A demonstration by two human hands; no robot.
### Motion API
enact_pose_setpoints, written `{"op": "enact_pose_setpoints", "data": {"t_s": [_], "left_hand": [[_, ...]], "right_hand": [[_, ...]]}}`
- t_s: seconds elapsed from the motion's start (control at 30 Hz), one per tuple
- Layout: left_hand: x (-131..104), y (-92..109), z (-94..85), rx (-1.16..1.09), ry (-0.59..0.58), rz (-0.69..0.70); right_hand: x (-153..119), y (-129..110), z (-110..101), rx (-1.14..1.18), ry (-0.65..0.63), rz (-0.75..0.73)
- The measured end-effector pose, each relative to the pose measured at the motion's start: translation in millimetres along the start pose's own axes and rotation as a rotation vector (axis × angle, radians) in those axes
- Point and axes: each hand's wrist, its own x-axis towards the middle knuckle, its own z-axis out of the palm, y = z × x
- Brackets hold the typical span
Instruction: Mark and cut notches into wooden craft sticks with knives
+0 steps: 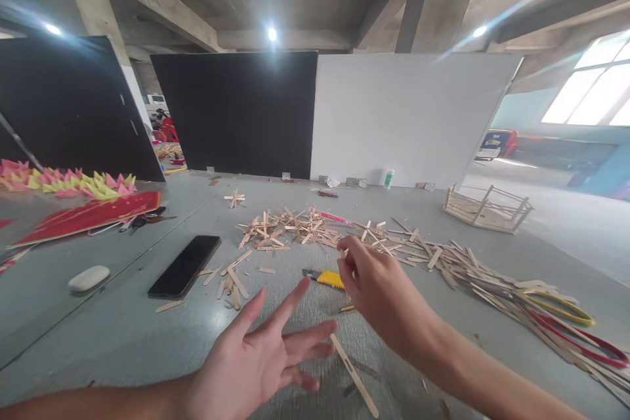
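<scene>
My left hand [260,348] is stretched low over the table with its fingers spread. A wooden craft stick [355,377] with a slit in it slants just right of its middle and ring fingertips, one end at them. I cannot tell whether those fingers touch it. My right hand [369,275] is pinched closed above the table, near the scattered sticks. Whatever lies between its fingertips is too small to make out. Partly hidden behind that hand, a yellow utility knife [331,279] rests on the table, blade pointing left.
Loose craft sticks [295,226] lie in a long heap to the right, with yellow-handled scissors [561,307] and a red-handled pair [575,338]. A stick-built frame [487,209] stands back right. Leftward are a phone [186,266], a white case [89,278] and folded paper pieces [63,180].
</scene>
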Motion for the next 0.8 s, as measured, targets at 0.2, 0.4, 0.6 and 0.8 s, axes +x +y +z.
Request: {"op": "enact_pose_setpoints", "data": {"t_s": [0.2, 0.4, 0.6, 0.8], "left_hand": [[3, -3, 0.6, -0.013, 0.009, 0.021], [1, -3, -1.8, -0.036, -0.021, -0.039], [-1, -14, 6.2, -0.01, -0.058, -0.127], [-7, -37, 5.8, -0.257, -0.098, -0.164]], "right_hand": [[-3, -13, -4, 0.132, -0.218, -0.002], [-7, -16, 4, 0.117, -0.169, -0.012], [-20, -27, 23, 0.383, -0.226, -0.03], [-22, -19, 22, 0.189, -0.057, -0.196]]}}
